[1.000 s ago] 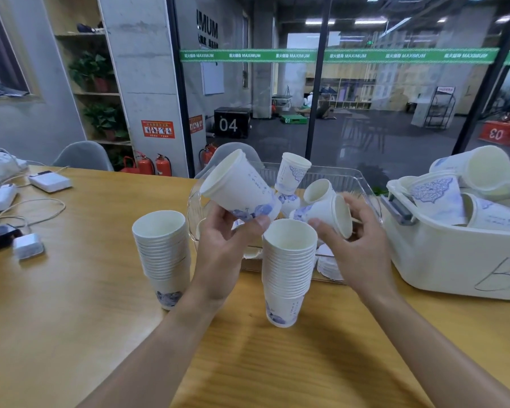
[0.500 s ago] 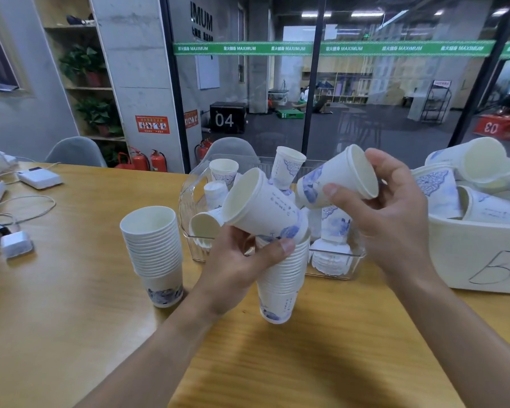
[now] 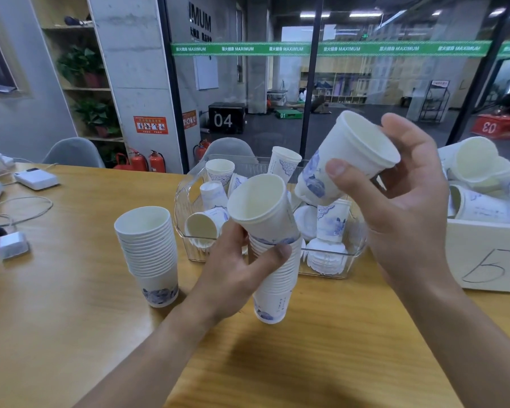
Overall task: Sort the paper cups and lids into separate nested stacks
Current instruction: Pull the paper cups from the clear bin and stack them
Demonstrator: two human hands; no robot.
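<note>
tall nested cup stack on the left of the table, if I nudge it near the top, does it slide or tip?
Probably tips. The left cup stack is tall over a narrow single-cup base, and it stands free on the smooth wooden table. Likely light, being thin paper, so a low push may just slide it. The nested rims look snug, so it should move as one.

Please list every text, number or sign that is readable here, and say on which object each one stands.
"MAXIMUM", repeated: green strip across the glass wall.
"04": black box on the floor.
"03", upside down: red box.
"5", handwritten: white bin.
"MUM": grey wall, cut off.
Orange wall signs and cup prints: too small to read.
</note>
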